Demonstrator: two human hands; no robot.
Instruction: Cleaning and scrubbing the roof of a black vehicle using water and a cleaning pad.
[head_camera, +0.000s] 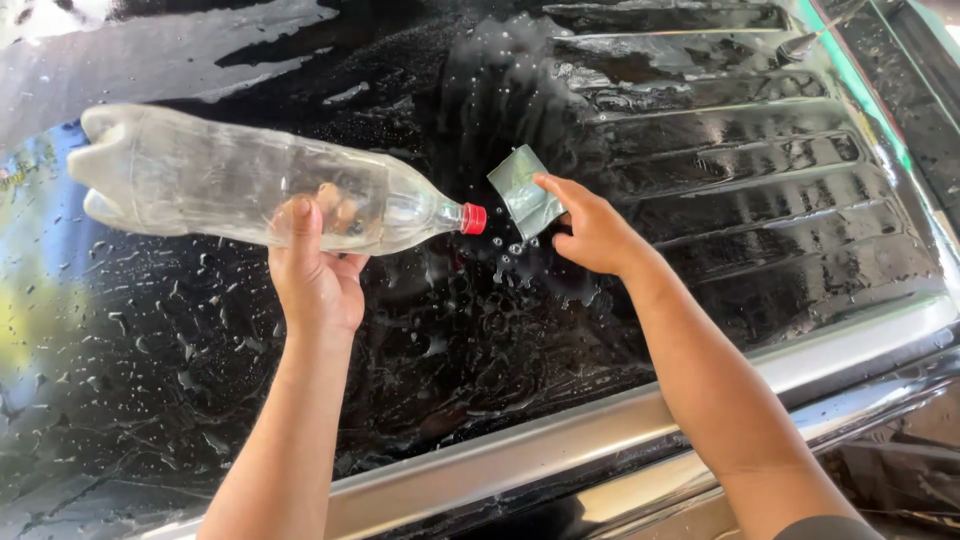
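Black, glossy and wet, the car hood (700, 200) fills nearly the whole view, its surface streaked with suds and beaded with water, with raised ribs running across its upper right part. A chrome trim strip (560, 450) runs along the hood's lower edge, from the bottom left up toward the right.

Above the hood's left half, the clear plastic bottle (260, 190) lies almost on its side, its base toward the left and its neck pointing right and slightly down. The left hand (315, 270) grips it from below around the middle, thumb up the near side and fingers wrapped behind. A small red cap (473, 218) closes the neck.

Just right of the cap, the right hand (595, 235) pinches a small grey-green square of cloth (524, 190) between thumb and fingers and holds it against the wet hood. Cap and cloth sit near each other without touching. Small drops dot the hood just under the cloth.
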